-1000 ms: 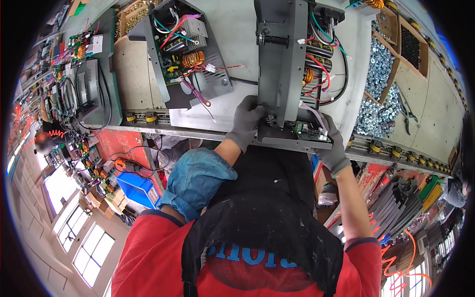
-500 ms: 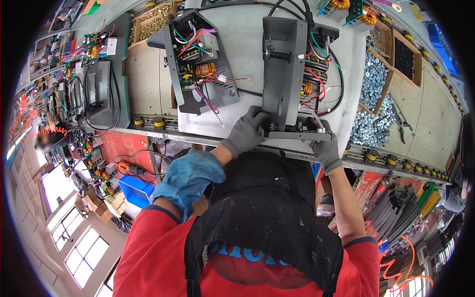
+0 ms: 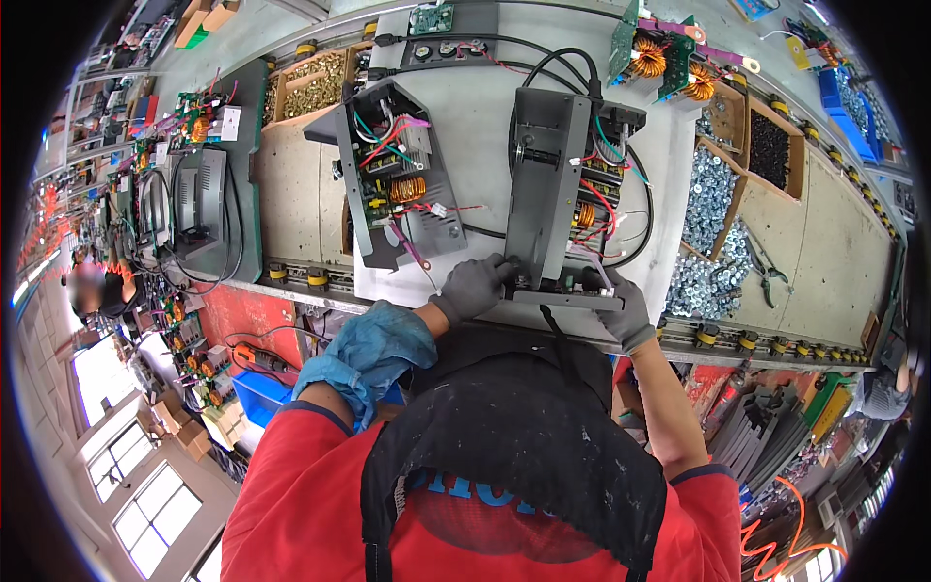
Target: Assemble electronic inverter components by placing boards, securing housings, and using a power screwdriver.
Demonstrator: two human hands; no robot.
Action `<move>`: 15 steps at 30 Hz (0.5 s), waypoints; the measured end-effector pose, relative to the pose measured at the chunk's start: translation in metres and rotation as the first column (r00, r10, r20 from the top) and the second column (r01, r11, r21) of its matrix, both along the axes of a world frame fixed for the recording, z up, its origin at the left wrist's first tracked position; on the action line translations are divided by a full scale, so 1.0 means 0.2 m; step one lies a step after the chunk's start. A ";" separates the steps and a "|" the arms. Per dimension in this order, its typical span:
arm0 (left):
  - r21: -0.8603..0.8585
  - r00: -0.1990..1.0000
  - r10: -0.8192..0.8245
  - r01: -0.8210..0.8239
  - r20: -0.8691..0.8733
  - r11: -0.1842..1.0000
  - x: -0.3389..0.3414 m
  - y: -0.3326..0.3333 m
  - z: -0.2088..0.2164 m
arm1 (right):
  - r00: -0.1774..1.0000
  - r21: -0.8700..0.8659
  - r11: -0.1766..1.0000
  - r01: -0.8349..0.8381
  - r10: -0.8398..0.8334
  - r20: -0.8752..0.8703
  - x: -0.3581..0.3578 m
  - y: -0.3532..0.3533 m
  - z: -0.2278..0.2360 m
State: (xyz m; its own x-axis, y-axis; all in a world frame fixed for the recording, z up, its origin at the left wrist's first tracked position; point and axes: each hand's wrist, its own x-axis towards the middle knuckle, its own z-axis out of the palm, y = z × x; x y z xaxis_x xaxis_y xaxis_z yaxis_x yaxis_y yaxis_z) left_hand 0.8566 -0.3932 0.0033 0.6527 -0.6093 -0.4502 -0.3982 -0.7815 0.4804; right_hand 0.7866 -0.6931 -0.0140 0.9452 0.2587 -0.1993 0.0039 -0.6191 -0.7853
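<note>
A grey metal housing (image 3: 546, 209) stands on the white work surface before me, with wires and a copper coil along its right side. My left hand (image 3: 475, 288), in a grey glove, has its fingers bent around the near left corner of this housing; the fingertips are partly hidden. At the right end of the near plate (image 3: 567, 300), my right hand (image 3: 626, 312), gloved too, is closed on the edge. Left of it lies a second open housing (image 3: 441, 218) with a circuit board, a coil and loose wires. A blue cloth-like cover (image 3: 373, 349) wraps my left forearm.
At right are wooden bins of silvery fasteners (image 3: 708, 199) and black screws (image 3: 769, 145), beside pliers (image 3: 766, 272). Brass-coloured parts (image 3: 315, 87) fill a bin at the back left. Boards with copper coils (image 3: 648, 58) stand at the back. A roller rail (image 3: 747, 341) runs along the near edge.
The whole bench sits lower in the picture, showing more of its far side. Both hands stay at the near end of the housing, with little visible change in their hold.
</note>
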 end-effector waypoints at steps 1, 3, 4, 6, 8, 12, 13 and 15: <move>-0.003 1.000 -0.013 0.013 0.006 1.000 0.00 0.01 0.00 | 0.997 -0.026 0.999 -0.035 0.037 0.069 0.00 0.00 0.00; -0.005 1.000 -0.025 0.025 0.002 1.000 0.00 0.03 0.02 | 0.992 -0.031 0.997 -0.074 0.077 0.103 -0.02 -0.01 0.02; -0.008 1.000 -0.024 0.024 -0.005 1.000 -0.01 0.03 0.04 | 0.995 -0.013 0.998 -0.069 0.069 0.068 -0.04 0.00 0.04; -0.030 1.000 -0.005 0.004 -0.029 1.000 -0.05 0.04 0.12 | 0.997 0.039 0.999 0.015 -0.012 -0.077 -0.08 0.01 0.14; -0.062 0.997 0.026 -0.031 -0.068 0.998 -0.10 0.04 0.26 | 0.931 0.069 0.981 0.184 -0.152 -0.331 -0.13 0.04 0.30; -0.300 0.993 -0.016 -0.020 -0.116 0.954 -0.14 0.07 0.70 | 0.989 0.101 0.990 -0.099 0.109 -0.098 -0.13 -0.03 0.75; -0.358 0.985 -0.037 -0.027 -0.171 0.933 -0.12 0.08 0.81 | 0.979 0.161 0.980 -0.114 0.138 -0.149 -0.11 -0.10 0.87; -0.364 0.887 0.009 -0.198 -0.461 0.910 -0.05 0.06 0.96 | 0.929 0.246 0.966 -0.084 0.165 -0.330 -0.02 -0.14 0.98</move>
